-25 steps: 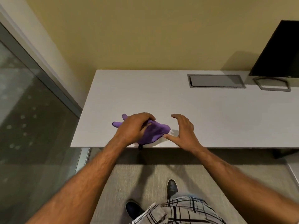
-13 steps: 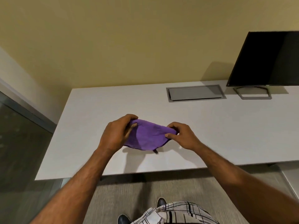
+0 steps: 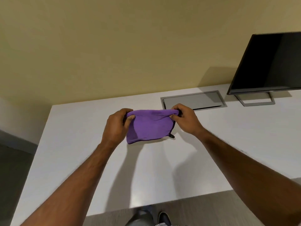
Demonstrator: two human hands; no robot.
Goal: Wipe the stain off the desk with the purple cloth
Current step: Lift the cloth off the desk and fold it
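The purple cloth (image 3: 149, 126) hangs stretched between both hands above the white desk (image 3: 236, 144). My left hand (image 3: 116, 126) pinches its upper left corner and my right hand (image 3: 185, 119) pinches its upper right corner. The cloth's lower edge droops toward the desk, with a small dark tag at its lower right corner. I see no stain on the visible desk surface.
A dark monitor (image 3: 268, 62) on a grey frame stand (image 3: 255, 101) stands at the back right. A grey cable hatch (image 3: 193, 100) is set into the desk just beyond my right hand. The yellow wall runs behind the desk; its left edge drops to the floor.
The cloth was lifted from the desk's front edge, where my left hand lay on it. My right hand took its other corner, and both hands raised and spread it farther over the desk.
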